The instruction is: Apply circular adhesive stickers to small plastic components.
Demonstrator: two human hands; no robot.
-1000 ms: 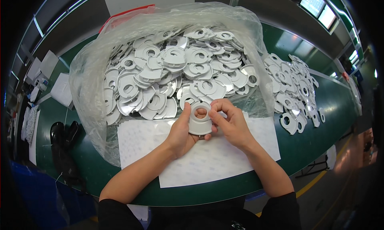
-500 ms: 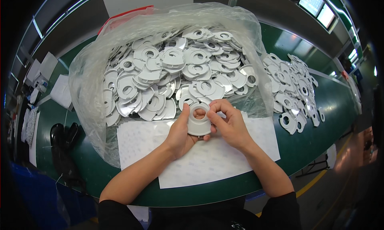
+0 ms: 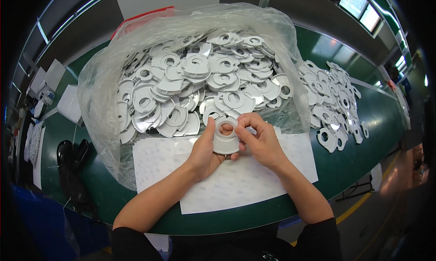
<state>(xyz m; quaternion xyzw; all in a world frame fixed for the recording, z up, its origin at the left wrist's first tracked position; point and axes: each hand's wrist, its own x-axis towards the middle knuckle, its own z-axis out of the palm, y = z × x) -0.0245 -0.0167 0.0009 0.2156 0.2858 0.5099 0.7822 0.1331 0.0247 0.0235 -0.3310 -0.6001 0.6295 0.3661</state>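
Note:
Between my two hands is a light grey plastic part (image 3: 225,146), a flat plate with a round ringed hole near its upper end. My left hand (image 3: 205,151) grips it from the left and beneath, thumb along its edge and fingertips showing through the hole and below it. On its right edge, beside the ring, my right hand (image 3: 260,140) pinches with thumb and forefinger. White printed sheets (image 3: 245,183) lie under both hands. Just beyond them, a large heap of similar grey plastic parts (image 3: 195,65) fills an opened clear plastic bag (image 3: 97,93).
A second, loose pile of such parts (image 3: 334,95) lies on the green table (image 3: 377,120) to the right. On the left are a black object (image 3: 72,170), partly glossy, and a white box (image 3: 70,104). Something red (image 3: 141,20) shows behind the bag.

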